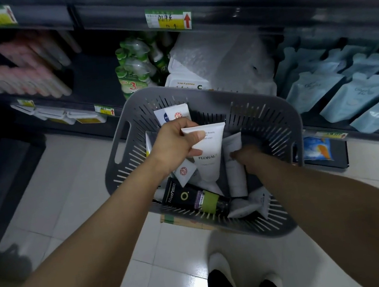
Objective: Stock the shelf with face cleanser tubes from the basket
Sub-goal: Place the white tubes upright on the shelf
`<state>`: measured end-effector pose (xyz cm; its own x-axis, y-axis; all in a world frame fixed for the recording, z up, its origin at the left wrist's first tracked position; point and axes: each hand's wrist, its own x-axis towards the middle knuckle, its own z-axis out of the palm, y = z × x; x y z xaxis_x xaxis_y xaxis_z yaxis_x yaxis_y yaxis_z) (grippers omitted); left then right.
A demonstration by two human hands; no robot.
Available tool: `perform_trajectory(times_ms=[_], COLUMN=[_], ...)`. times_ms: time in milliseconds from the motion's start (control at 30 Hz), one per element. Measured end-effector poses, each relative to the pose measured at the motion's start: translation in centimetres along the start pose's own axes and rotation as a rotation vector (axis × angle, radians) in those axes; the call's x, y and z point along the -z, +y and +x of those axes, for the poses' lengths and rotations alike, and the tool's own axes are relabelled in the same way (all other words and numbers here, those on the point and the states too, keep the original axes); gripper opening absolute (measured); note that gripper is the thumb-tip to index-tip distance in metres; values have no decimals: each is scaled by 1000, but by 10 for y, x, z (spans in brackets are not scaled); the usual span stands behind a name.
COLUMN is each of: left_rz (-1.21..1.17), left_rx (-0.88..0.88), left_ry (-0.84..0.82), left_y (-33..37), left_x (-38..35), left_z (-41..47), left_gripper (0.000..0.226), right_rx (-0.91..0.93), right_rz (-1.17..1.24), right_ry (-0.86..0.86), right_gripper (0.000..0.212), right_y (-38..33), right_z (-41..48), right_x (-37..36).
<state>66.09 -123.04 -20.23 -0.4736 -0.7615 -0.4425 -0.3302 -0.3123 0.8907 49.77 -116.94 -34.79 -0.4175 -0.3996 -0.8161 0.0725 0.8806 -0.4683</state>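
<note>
Two bare forearms stretch from the lower frame down into the grey basket (pixel 277 116). On the left hand (pixel 174 143) the grip is clenched around the white FLORAL tube (pixel 210 160). The thumb lies across the tube near its flat crimped end and the fingers curl behind. The tube is lifted above the heap, its narrower end pointing back toward the person.

The right hand (pixel 246 154) is sunk lower, just right of that tube, beside a plain white tube (pixel 236 178). Its fingers sit in shadow, so whether that grip is clenched or released cannot be told.

Under the held tube lie a small red-seal tube (pixel 184 172) and a black tube (pixel 186 196) with a green band along the near wall. More white tubes (pixel 248 204) are piled in the near right corner.

The basket's walls are slotted, with a handle cut-out on the left side. Its near edge sits over a strip of cardboard (pixel 182 219). Its far rim comes close up to the shelf (pixel 97 83).

On the shelf, a dark stretch of board shows between the pink tubes (pixel 15 70) and the green bottles (pixel 133 63). White packs (pixel 189 80) stand behind the rim, and pale blue pouches (pixel 346 87) fill the right. White floor tiles (pixel 79 183) open to the basket's left, bounded by a dark low unit (pixel 4 169).
</note>
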Motion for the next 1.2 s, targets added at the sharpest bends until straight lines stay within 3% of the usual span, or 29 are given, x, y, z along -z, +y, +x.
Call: perform_trajectory(times_ms=[133, 333, 700, 867, 1200], left_rz=[24, 28, 139, 161, 142], left_rx=[-27, -114, -489, -670, -848], left_ry=[25, 84, 62, 28, -31], left_y=[11, 64, 279, 375, 481], left_x=[-1, 2, -3, -26, -122], left_z=[-4, -28, -107, -153, -179], left_gripper=[22, 21, 8, 15, 11], right_rx=[132, 525, 964, 1099, 1241], right_rz=[-26, 70, 258, 289, 374], right_ry=[61, 140, 336, 486, 752], right_gripper=[37, 32, 33, 19, 25], right_y=[-11, -56, -172, -200, -202], right_z=[-22, -120, -321, -405, -482], right_x=[6, 49, 182, 249, 397])
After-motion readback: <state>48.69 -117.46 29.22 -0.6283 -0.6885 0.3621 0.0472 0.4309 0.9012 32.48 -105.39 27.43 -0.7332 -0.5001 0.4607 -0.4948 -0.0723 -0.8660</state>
